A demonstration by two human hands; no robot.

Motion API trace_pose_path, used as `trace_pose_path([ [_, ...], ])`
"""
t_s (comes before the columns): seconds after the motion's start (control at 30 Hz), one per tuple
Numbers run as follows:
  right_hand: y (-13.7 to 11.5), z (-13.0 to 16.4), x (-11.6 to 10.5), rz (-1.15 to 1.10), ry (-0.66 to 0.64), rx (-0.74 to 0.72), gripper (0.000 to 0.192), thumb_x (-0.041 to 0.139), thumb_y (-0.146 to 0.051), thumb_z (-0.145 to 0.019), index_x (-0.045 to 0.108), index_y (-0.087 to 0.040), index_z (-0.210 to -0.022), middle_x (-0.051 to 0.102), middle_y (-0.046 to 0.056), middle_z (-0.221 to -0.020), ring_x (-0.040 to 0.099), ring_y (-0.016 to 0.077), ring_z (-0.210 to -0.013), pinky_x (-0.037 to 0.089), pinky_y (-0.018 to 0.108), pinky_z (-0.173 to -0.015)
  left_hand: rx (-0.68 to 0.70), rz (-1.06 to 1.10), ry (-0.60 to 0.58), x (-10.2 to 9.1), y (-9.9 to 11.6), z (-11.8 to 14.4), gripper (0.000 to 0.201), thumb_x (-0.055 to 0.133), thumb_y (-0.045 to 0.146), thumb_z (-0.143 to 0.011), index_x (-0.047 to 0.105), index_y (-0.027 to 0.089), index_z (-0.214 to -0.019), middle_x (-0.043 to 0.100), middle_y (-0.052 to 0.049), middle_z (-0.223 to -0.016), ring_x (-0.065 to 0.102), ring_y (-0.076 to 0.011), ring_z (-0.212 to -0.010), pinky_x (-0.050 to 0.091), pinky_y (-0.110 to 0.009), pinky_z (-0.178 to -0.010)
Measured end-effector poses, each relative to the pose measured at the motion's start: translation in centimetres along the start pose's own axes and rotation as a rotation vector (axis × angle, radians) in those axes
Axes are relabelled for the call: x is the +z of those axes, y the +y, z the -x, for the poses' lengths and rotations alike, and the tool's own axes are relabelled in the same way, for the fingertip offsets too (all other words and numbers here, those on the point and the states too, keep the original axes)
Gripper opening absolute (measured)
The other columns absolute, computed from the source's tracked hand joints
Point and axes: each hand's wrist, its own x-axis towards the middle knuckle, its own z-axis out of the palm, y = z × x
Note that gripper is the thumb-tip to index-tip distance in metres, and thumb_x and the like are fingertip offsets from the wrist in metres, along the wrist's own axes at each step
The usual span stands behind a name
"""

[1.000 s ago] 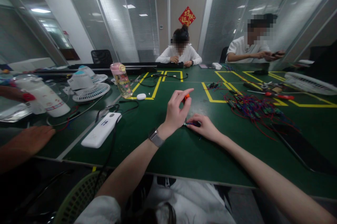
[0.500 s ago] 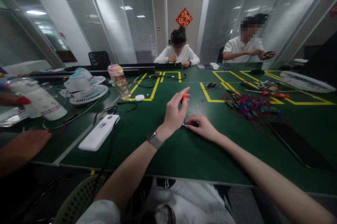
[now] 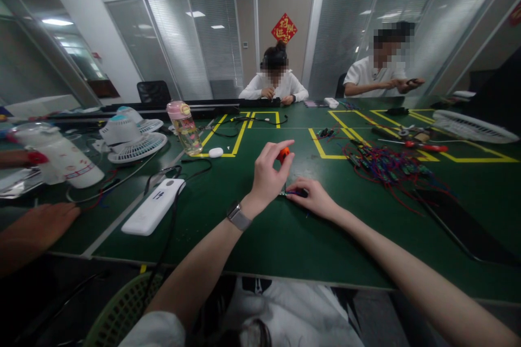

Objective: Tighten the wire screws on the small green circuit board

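Note:
Between the thumb and fingers of my left hand [image 3: 269, 169] is a small orange-and-black screwdriver [image 3: 284, 155], held upright. Its thin dark shaft points down at a small green circuit board [image 3: 283, 193] on the table. The tip's exact contact is too small to make out. My right hand [image 3: 311, 195] pinches the board's right side, where dark and blue wires run under the fingers; part of the board is hidden by my hands.
Right of my hands lies a heap of wired circuit boards [image 3: 382, 165], with a dark flat panel [image 3: 459, 222] nearer me. A white power bank [image 3: 153, 207] with a black cable, a drink bottle [image 3: 185, 127] and fans [image 3: 136, 140] stand left. A co-worker's hand [image 3: 44, 222] rests far left.
The fingers of my left hand have shifted around the screwdriver handle, and more of its orange top shows. My right hand stays in place on the board.

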Motion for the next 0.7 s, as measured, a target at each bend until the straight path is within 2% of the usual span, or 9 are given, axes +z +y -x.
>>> trace_pose_path([
  [0.07, 0.07, -0.02, 0.04, 0.004, -0.001, -0.008, 0.015, 0.065, -0.027, -0.081, 0.074, -0.018, -0.089, 0.066, 0.005, -0.081, 0.06, 0.0178, -0.073, 0.047, 0.03, -0.069, 0.016, -0.014, 0.0, -0.06, 0.06, -0.03, 0.021, 0.057, 0.021, -0.09, 0.063, 0.02, -0.11, 0.059, -0.003, -0.09, 0.056, -0.0138, -0.081, 0.048, -0.028, -0.077],
  [0.23, 0.06, -0.03, 0.04, 0.007, 0.0, -0.013, 0.015, 0.065, -0.028, -0.081, 0.074, -0.019, -0.089, 0.066, 0.005, -0.081, 0.061, 0.0177, -0.074, 0.047, 0.029, -0.069, 0.021, 0.058, -0.053, 0.03, 0.11, 0.15, 0.032, 0.047, 0.016, -0.094, 0.055, 0.022, -0.124, 0.061, -0.004, -0.1, 0.058, -0.0137, -0.088, 0.048, -0.029, -0.08],
  [0.4, -0.16, -0.02, -0.05, 0.017, 0.0, -0.006, 0.014, 0.066, -0.026, -0.081, 0.074, -0.019, -0.09, 0.066, 0.005, -0.081, 0.06, 0.0177, -0.073, 0.046, 0.03, -0.069, 0.045, -0.021, 0.005, 0.17, 0.15, 0.25, 0.022, 0.058, 0.024, -0.089, 0.064, 0.023, -0.11, 0.055, -0.002, -0.088, 0.054, -0.014, -0.082, 0.048, -0.028, -0.076],
  [0.6, -0.12, -0.01, -0.03, 0.001, -0.001, -0.003, 0.015, 0.065, -0.028, -0.081, 0.074, -0.018, -0.089, 0.065, 0.005, -0.081, 0.061, 0.018, -0.074, 0.047, 0.03, -0.07, -0.004, 0.068, -0.055, 0.09, 0.06, 0.21, 0.034, 0.039, 0.018, -0.097, 0.052, 0.023, -0.128, 0.058, -0.005, -0.103, 0.057, -0.0145, -0.091, 0.048, -0.03, -0.082],
  [0.7, -0.08, -0.01, -0.04, 0.0, -0.003, -0.004, 0.015, 0.065, -0.029, -0.081, 0.074, -0.019, -0.089, 0.066, 0.005, -0.081, 0.061, 0.0181, -0.073, 0.047, 0.03, -0.069, 0.001, 0.018, -0.026, 0.06, -0.05, 0.18, 0.031, 0.048, 0.019, -0.094, 0.055, 0.022, -0.124, 0.058, -0.003, -0.094, 0.056, -0.0141, -0.085, 0.048, -0.029, -0.079],
])
